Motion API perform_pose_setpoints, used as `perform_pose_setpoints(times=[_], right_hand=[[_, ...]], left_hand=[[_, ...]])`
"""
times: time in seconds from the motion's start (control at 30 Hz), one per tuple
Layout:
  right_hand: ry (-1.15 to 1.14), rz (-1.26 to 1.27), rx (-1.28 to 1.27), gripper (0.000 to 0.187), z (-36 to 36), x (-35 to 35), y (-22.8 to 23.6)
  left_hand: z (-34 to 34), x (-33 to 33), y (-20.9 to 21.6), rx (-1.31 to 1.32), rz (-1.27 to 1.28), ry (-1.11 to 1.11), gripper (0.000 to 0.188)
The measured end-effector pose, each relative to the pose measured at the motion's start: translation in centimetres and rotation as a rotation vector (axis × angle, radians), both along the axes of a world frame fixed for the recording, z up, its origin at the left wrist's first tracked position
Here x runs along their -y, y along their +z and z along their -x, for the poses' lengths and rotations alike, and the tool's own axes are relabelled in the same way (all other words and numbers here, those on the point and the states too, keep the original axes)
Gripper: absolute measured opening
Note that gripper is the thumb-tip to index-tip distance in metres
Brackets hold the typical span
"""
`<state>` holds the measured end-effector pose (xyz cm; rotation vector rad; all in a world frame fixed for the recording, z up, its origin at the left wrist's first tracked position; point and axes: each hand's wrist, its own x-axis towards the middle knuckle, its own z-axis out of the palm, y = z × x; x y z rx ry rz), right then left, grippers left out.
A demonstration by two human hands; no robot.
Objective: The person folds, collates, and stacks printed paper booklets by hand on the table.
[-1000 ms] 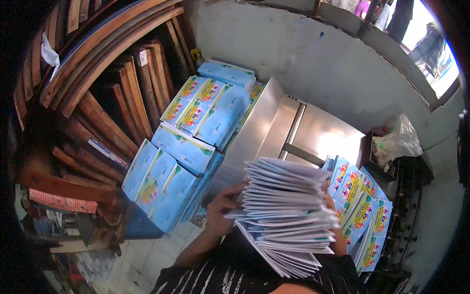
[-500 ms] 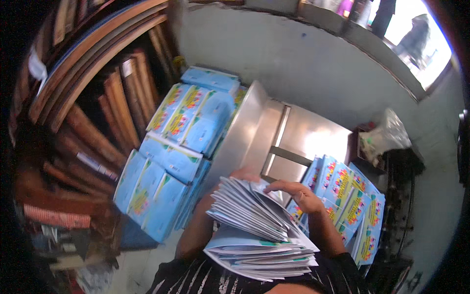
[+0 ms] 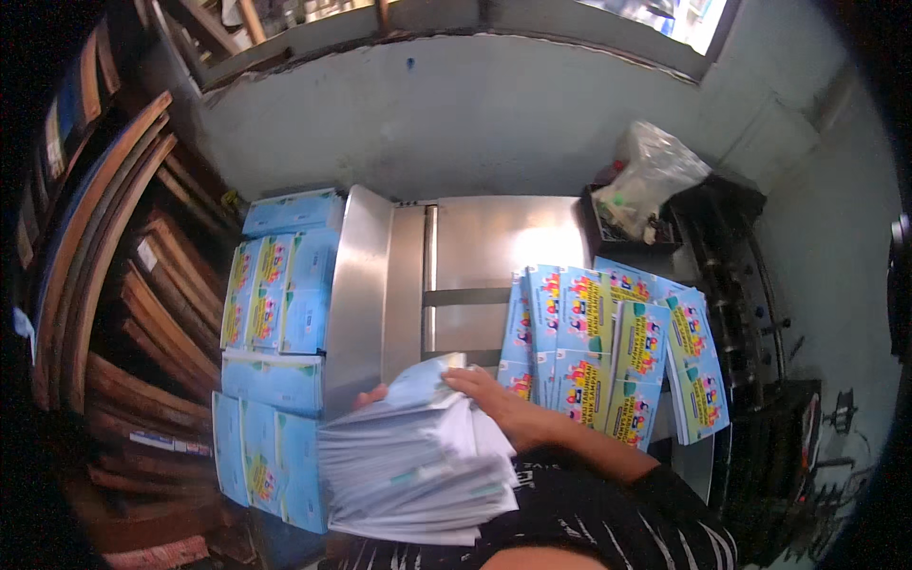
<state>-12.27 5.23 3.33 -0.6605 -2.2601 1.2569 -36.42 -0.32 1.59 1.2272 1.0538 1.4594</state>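
A thick stack of folded booklets [image 3: 408,475] with white page edges and light blue covers is held against my body at the lower middle. My left hand [image 3: 372,395] supports it from the far left side; only a few fingertips show and the rest is hidden behind the paper. At the far top corner my right hand [image 3: 489,394] has its fingers closed over the edge of the upper booklets. Some pages there are fanned and smeared by motion.
Piles of blue booklets [image 3: 306,294] line the left, beside a metal side plate [image 3: 359,271]. More booklets [image 3: 584,309] with colourful covers lie right on the metal table [image 3: 484,237]. Behind them is a dark box [image 3: 598,223] with a plastic bag [image 3: 655,171]. Wooden boards [image 3: 90,285] stand far left.
My view has turned rightward, so the table and piles sit further left. The fanned stack is gathered closer together, and my right hand has moved from its far side onto its top corner.
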Motion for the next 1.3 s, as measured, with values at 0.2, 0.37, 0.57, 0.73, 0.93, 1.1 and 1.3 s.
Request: perform_pose_setpoints(times=[0.2,0.37,0.57,0.73,0.93,1.1,1.3], right_hand=[[-0.23,0.159,-0.065,0.074,0.5,-2.5,1.3],[-0.342,0.475,-0.353,0.083,-5.3,-1.1,4.8],[-0.977,0.311,0.2,0.096,-15.5,1.2,-4.3],[-1.003,0.139,0.331,0.099,-12.9,1.5,-5.2],[-0.95,0.065,0.255,0.094,-9.1,1.7,-7.0],[-0.842,0.463,-0.245,0.087,-6.8,-0.1,-7.2],[-0.488,0.595,-0.397,0.092,-9.4,1.0,1.7]], left_hand=[[-2.5,-0.7,5.9,-0.308,0.627,0.374,0.047],[-4.3,-2.9,8.7,0.197,0.167,0.152,0.054],[-5.7,-4.0,6.8,0.627,0.418,0.085,0.049],[-5.2,-3.9,2.9,0.592,0.425,0.039,0.045],[-7.8,-1.9,3.7,0.565,0.476,0.057,0.039],[-6.9,-4.3,2.0,0.442,0.538,-0.024,0.037],[-10.5,-5.4,5.6,0.104,0.357,-0.085,0.039]])
